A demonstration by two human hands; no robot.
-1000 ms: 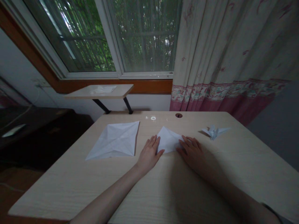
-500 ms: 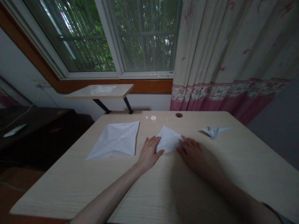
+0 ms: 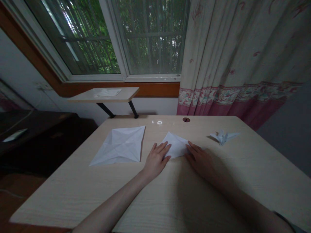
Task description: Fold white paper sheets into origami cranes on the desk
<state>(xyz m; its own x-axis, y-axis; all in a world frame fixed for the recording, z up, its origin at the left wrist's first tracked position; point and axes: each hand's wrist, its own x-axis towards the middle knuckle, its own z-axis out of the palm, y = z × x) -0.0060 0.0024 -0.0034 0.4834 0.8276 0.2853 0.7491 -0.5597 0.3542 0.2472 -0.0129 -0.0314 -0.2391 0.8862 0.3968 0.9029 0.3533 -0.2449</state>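
A small folded white paper (image 3: 175,145) lies flat on the pale wooden worktop (image 3: 170,194), just in front of the round cable hole (image 3: 186,120) near the far edge. The left hand (image 3: 155,160) rests palm down at the paper's left corner, fingers spread flat with their tips pressing on the sheet; its grip is wide and closes on nothing. The right hand (image 3: 200,157) lies palm down at the paper's right corner, fingers stretched out onto the edge, likewise flat and holding nothing. The light is dim, so exactly how far the right fingertips overlap the paper is hard to tell.

To the left of the folded paper, well apart from the left hand, a larger creased white sheet (image 3: 120,145) lies spread on the worktop. To the right of the paper, beyond the right hand, a small folded paper figure (image 3: 224,136) with pointed wings stands on the worktop. Behind the cable hole a narrow shelf (image 3: 104,94) juts from the wall under the window (image 3: 116,38), and a patterned curtain (image 3: 243,58) hangs to its right.
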